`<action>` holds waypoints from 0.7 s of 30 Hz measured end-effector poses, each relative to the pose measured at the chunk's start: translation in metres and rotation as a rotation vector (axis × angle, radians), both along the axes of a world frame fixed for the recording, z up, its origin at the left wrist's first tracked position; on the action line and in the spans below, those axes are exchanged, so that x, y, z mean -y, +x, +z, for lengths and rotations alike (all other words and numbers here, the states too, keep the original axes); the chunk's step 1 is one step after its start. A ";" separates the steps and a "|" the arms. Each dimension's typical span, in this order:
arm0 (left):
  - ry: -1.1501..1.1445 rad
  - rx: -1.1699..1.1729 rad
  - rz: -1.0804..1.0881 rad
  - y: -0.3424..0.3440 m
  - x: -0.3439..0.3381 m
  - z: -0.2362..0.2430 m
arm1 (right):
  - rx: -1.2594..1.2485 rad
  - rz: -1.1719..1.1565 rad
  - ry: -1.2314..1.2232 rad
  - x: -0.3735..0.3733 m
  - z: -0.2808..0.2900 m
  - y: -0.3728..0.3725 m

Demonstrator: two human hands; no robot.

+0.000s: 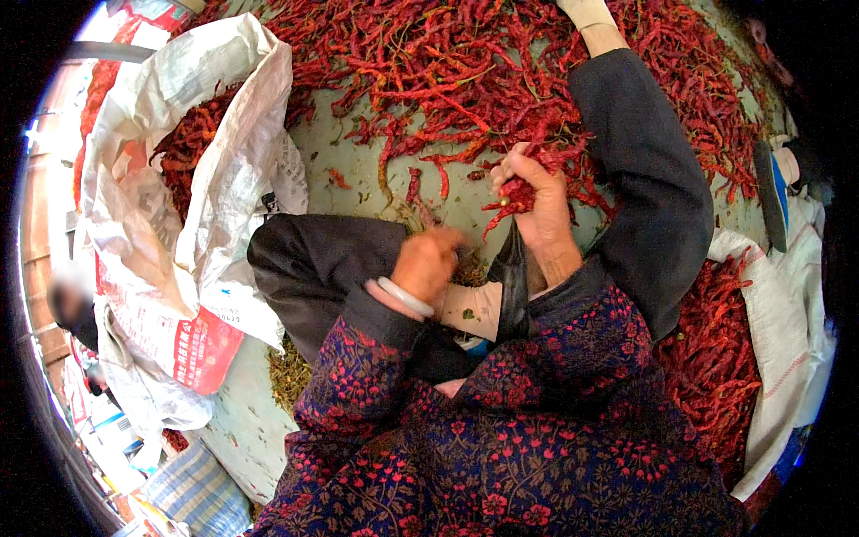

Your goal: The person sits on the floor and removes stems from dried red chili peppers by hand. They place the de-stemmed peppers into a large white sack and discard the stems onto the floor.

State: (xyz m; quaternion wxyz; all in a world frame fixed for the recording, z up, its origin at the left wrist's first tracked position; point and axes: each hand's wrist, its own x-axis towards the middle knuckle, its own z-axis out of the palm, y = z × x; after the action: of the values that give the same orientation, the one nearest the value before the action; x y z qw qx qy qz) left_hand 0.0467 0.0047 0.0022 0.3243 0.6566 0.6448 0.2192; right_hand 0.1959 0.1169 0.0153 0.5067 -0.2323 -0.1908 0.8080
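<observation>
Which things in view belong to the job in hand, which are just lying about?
Job: right hand holding red chillies; left hand, contents unclear; chilli pile; likely left sack and right sack, both with chillies.

Lying about, apparently: checked bundle, lower left; white-blue item above it, kind unclear.

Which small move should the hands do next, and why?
Perhaps the left hand should reach over and take one of the dried red chilies in the right hand, since that hand grips several and the left is apart from them.
</observation>
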 end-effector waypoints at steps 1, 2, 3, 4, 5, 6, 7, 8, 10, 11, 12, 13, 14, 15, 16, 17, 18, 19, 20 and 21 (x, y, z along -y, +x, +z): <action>0.026 -0.082 -0.198 0.001 0.003 -0.001 | 0.034 -0.029 -0.043 -0.001 0.000 0.000; 0.056 -0.153 -0.205 0.001 0.002 -0.003 | 0.068 -0.059 -0.086 -0.003 0.000 0.001; 0.080 -0.227 -0.208 0.000 0.003 -0.002 | 0.099 -0.085 -0.134 -0.003 0.004 0.001; 0.105 -0.300 -0.213 0.000 0.002 -0.001 | 0.069 -0.068 -0.149 -0.002 0.005 0.000; 0.134 -0.328 -0.203 -0.003 -0.001 0.000 | 0.033 -0.047 -0.129 -0.002 -0.003 0.001; 0.173 -0.356 -0.200 -0.004 -0.013 0.010 | -0.003 -0.035 -0.101 -0.004 -0.012 0.004; 0.205 -0.385 -0.188 -0.009 -0.022 0.014 | -0.039 -0.012 -0.077 -0.005 -0.016 0.003; 0.268 -0.449 -0.170 -0.014 -0.030 0.002 | -0.039 -0.005 -0.127 -0.005 -0.020 0.003; 0.298 -0.514 -0.166 -0.019 -0.045 -0.002 | -0.063 0.021 -0.105 -0.005 -0.020 0.000; 0.315 -0.545 -0.165 -0.020 -0.054 -0.004 | -0.074 0.032 -0.093 -0.004 -0.019 -0.001; 0.270 -0.560 -0.168 -0.023 -0.060 -0.009 | -0.067 0.064 -0.144 -0.002 -0.012 -0.004; 0.258 -0.593 -0.183 -0.024 -0.065 -0.014 | -0.059 0.089 -0.145 0.000 -0.010 -0.006; 0.246 -0.625 -0.198 -0.024 -0.069 -0.018 | -0.052 0.115 -0.145 0.001 -0.009 -0.007; 0.237 -0.653 -0.218 -0.022 -0.074 -0.022 | -0.042 0.134 -0.145 0.001 -0.010 -0.006; 0.204 -0.688 -0.207 -0.019 -0.078 -0.024 | -0.055 0.151 -0.172 0.001 -0.012 -0.006; 0.208 -0.707 -0.213 -0.018 -0.080 -0.028 | -0.045 0.159 -0.180 0.001 -0.013 -0.005; 0.217 -0.728 -0.221 -0.018 -0.083 -0.031 | -0.037 0.164 -0.185 0.000 -0.011 -0.005; 0.224 -0.749 -0.227 -0.019 -0.085 -0.033 | -0.028 0.171 -0.190 0.000 -0.010 -0.004; 0.211 -0.747 -0.230 -0.020 -0.086 -0.035 | -0.030 0.171 -0.194 0.000 -0.010 -0.004; 0.197 -0.749 -0.235 -0.021 -0.087 -0.034 | -0.035 0.170 -0.198 -0.001 -0.011 -0.005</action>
State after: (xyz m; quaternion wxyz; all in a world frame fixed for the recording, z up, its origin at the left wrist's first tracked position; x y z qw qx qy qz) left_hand 0.0255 0.0922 -0.0323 0.0253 0.7881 0.6149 -0.0128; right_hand 0.1914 0.1176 0.0045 0.4142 -0.2498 -0.1201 0.8670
